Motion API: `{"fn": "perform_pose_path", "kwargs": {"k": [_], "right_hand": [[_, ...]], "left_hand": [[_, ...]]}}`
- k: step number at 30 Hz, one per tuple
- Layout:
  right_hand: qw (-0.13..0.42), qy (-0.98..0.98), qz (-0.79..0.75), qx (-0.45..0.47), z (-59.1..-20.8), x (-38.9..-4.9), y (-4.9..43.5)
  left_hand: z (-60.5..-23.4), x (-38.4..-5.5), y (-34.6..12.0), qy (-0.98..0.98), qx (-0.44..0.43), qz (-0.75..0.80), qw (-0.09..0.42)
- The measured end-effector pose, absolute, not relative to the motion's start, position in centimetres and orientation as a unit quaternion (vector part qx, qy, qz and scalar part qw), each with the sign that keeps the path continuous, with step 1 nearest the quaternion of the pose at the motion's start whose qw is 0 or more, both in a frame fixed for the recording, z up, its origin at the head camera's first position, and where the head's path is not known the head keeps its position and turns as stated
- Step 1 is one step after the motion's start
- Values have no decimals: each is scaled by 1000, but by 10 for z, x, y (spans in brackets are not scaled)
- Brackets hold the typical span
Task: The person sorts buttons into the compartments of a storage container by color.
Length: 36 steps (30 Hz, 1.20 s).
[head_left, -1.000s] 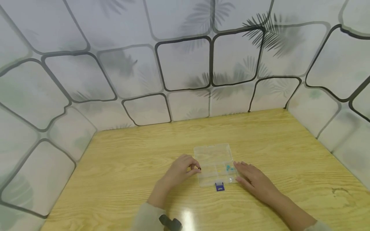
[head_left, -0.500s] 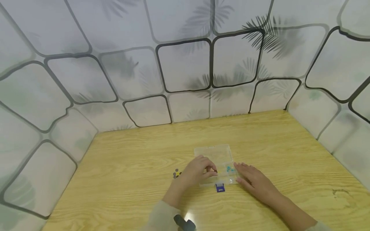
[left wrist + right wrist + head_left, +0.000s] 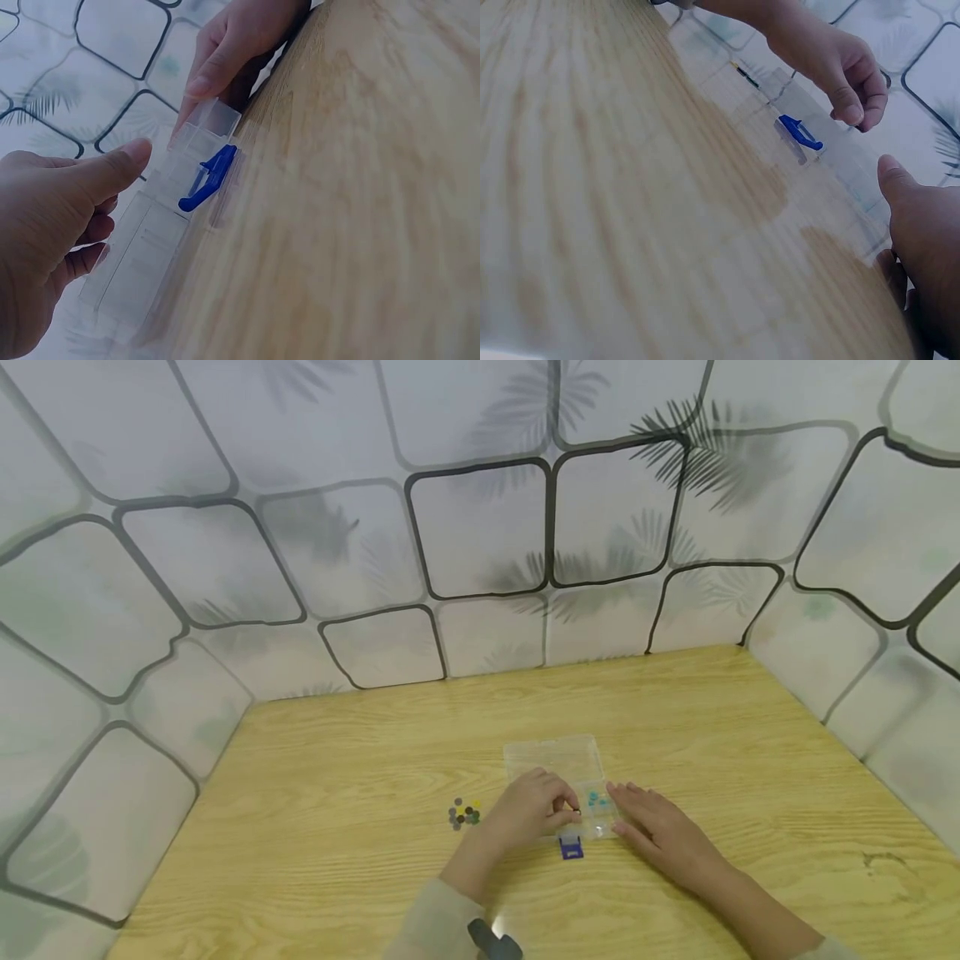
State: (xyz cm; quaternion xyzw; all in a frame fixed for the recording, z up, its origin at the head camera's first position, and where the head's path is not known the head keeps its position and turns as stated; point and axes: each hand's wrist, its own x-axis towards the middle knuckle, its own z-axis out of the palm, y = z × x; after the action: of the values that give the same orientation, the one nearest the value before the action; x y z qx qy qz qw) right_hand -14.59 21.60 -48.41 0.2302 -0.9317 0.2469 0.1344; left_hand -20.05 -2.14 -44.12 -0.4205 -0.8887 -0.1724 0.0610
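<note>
over the clear box (image 3: 561,759), your left hand (image 3: 531,811) pinches a small dark piece (image 3: 577,812); your right hand (image 3: 658,828), fingers straight, rests at the box's right end. likely placing step: next, lower and release.

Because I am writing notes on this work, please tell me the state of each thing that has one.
Box: open
Lid: folded back
Blue latch: unfastened
Turquoise pieces: inside the box
Loose pieces: clustered left of the box
Left hand: pinching a dark piece
Right hand: resting at the box's right edge
</note>
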Motion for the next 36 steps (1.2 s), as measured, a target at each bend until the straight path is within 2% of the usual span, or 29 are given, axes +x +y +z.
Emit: {"fn": "perform_pose_path", "kwargs": {"k": [9,24,36], "right_hand": [[134,-934,245,225,-486,-146,217],[139,-933,244,225,-485,-145,216],[141,-936,236,221,-485,-143,216]], "left_hand": [[-437,-197,-23,-884,-419,-206,34],[-435,-191,-45,-873,-414,-255,26],[-442,-187,-91,-885,-381,-263,54]]}}
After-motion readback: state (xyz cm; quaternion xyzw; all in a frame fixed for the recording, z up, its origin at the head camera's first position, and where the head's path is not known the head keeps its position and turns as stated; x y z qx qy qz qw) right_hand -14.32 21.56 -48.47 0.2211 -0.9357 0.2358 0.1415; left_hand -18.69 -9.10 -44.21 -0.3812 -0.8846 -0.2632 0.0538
